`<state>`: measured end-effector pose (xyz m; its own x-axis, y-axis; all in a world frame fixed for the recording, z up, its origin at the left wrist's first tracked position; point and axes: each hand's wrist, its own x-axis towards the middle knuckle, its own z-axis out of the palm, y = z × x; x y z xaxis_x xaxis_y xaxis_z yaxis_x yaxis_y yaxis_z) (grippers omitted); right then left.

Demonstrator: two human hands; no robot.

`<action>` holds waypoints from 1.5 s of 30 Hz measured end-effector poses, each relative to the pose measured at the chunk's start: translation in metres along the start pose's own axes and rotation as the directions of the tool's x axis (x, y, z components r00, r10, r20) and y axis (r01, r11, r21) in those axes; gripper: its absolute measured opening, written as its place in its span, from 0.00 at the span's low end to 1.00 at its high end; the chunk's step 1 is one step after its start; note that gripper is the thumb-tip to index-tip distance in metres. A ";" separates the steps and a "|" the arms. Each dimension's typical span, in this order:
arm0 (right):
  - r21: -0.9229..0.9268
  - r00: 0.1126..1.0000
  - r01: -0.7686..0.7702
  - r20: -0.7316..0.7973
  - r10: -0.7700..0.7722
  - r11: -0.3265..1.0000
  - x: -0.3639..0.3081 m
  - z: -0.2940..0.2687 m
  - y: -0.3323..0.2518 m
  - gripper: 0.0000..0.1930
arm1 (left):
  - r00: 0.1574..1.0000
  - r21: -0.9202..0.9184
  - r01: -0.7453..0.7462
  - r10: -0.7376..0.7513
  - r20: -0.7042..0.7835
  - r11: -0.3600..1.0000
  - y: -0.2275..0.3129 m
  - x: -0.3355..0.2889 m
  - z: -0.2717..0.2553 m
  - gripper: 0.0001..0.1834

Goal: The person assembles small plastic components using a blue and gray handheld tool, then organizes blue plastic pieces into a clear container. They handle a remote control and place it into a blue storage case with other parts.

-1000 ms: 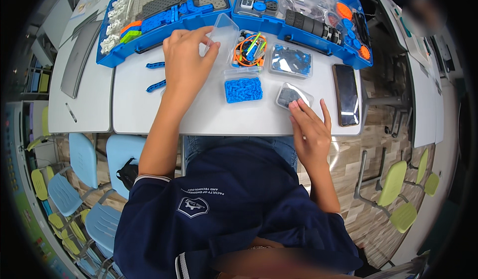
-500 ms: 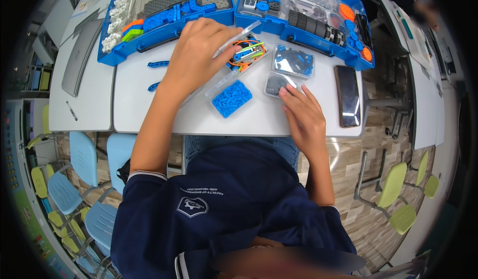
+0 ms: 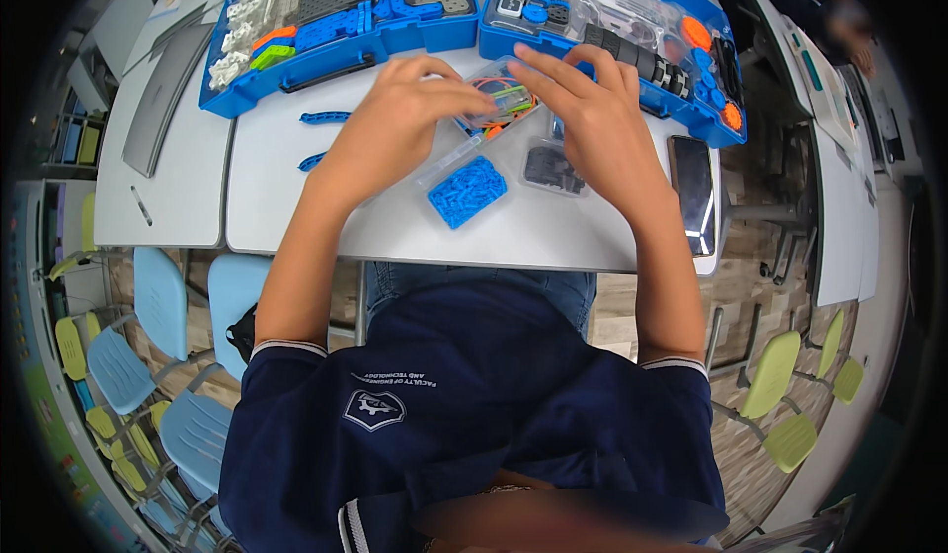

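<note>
A clear plastic box (image 3: 491, 130) of mixed orange, green and blue parts lies on the table, its clear lid lowered over it. My left hand (image 3: 410, 114) grips the lid from the left with bent fingers. On the other side, the stretched fingers of my right hand (image 3: 597, 109) reach the box's far right corner; its thumb is hidden. Nearer me sits a clear box of small blue pegs (image 3: 467, 194). Under my right wrist is a clear box of dark grey pieces (image 3: 553, 171). Another clear box behind it is mostly covered by my right hand.
Two blue cases stand at the back: one holds grey, white and blue building parts (image 3: 341, 30), the other wheels and gears (image 3: 632, 54). Two blue curved pieces (image 3: 324, 118) lie left. A phone (image 3: 691, 197) rests near the table's right edge. Chairs (image 3: 163, 301) stand left.
The lid has come down from upright over the mixed-parts box, with my left hand still on it. My right hand has moved up and away from the grey-piece box to the mixed-parts box.
</note>
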<state>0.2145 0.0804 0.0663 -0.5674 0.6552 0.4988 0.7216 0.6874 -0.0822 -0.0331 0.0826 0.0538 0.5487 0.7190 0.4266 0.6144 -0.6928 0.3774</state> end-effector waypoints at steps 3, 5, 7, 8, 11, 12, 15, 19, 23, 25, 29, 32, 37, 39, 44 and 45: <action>0.007 0.996 -0.006 0.087 0.005 1.000 0.001 0.006 0.001 0.24 | 0.998 -0.011 -0.013 0.013 0.067 1.000 0.000 -0.003 0.003 0.25; 0.033 0.994 -0.020 0.108 0.016 0.999 -0.002 0.010 0.001 0.21 | 0.994 0.038 -0.059 0.055 0.095 0.998 -0.002 -0.004 0.003 0.26; 0.045 0.994 -0.043 0.103 0.038 0.998 -0.005 0.013 0.000 0.19 | 0.991 0.054 -0.100 0.094 0.098 0.994 -0.004 -0.003 0.003 0.25; 0.038 0.996 -0.024 0.091 0.021 0.999 -0.006 0.013 0.000 0.18 | 0.988 0.062 -0.120 0.114 0.102 0.991 -0.005 -0.003 0.003 0.24; 0.008 0.993 -0.032 0.115 0.031 0.999 -0.007 0.014 0.000 0.17 | 0.986 0.072 -0.136 0.128 0.106 0.988 -0.007 -0.001 0.003 0.21; -0.006 0.993 -0.029 0.114 0.029 1.000 -0.006 0.014 0.000 0.16 | 0.985 0.096 -0.146 0.135 0.109 0.985 -0.007 -0.001 0.003 0.20; -0.048 0.996 -0.017 0.091 0.021 0.999 -0.002 0.019 -0.003 0.15 | 0.984 0.148 -0.157 0.142 0.106 0.976 -0.010 -0.001 0.003 0.23; -0.091 0.998 0.017 0.058 -0.011 0.996 0.000 0.025 -0.006 0.12 | 0.987 0.170 -0.147 0.134 0.089 0.974 -0.017 -0.002 0.003 0.30; -0.123 0.997 0.034 0.074 -0.025 0.992 0.001 0.027 -0.007 0.10 | 0.985 0.252 -0.159 0.137 0.102 0.955 -0.019 -0.006 0.005 0.22; -0.132 0.996 0.054 0.075 -0.044 0.990 0.001 0.027 -0.007 0.10 | 0.988 0.250 -0.143 0.122 0.095 0.958 -0.019 -0.009 0.007 0.22; -0.104 0.996 0.061 0.077 -0.053 0.993 0.002 0.029 -0.006 0.08 | 0.989 0.250 -0.135 0.115 0.094 0.959 -0.019 -0.013 0.009 0.22; -0.099 0.994 0.063 0.099 -0.053 0.993 0.001 0.030 -0.006 0.09 | 0.988 0.238 -0.141 0.119 0.102 0.961 -0.019 -0.014 0.010 0.22; -0.045 0.994 0.024 0.107 -0.019 0.999 0.001 0.032 -0.001 0.15 | 0.987 0.187 -0.121 0.097 0.132 0.975 -0.020 -0.014 0.008 0.26; -0.030 0.994 0.021 0.105 -0.018 0.999 0.000 0.033 0.000 0.16 | 0.986 0.168 -0.115 0.092 0.138 0.979 -0.020 -0.013 0.008 0.29; 0.027 0.996 -0.022 0.091 0.020 0.999 -0.002 0.034 0.002 0.15 | 0.982 0.154 -0.123 0.097 0.165 0.980 -0.019 -0.014 0.005 0.32; 0.066 0.995 -0.052 0.094 0.045 0.996 -0.002 0.033 0.004 0.13 | 0.978 0.107 -0.098 0.076 0.196 0.989 -0.020 -0.013 0.003 0.33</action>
<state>0.2057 0.0922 0.0362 -0.5688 0.7122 0.4114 0.7222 0.6718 -0.1646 -0.0508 0.0873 0.0381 0.6940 0.6613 0.2847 0.6148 -0.7501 0.2437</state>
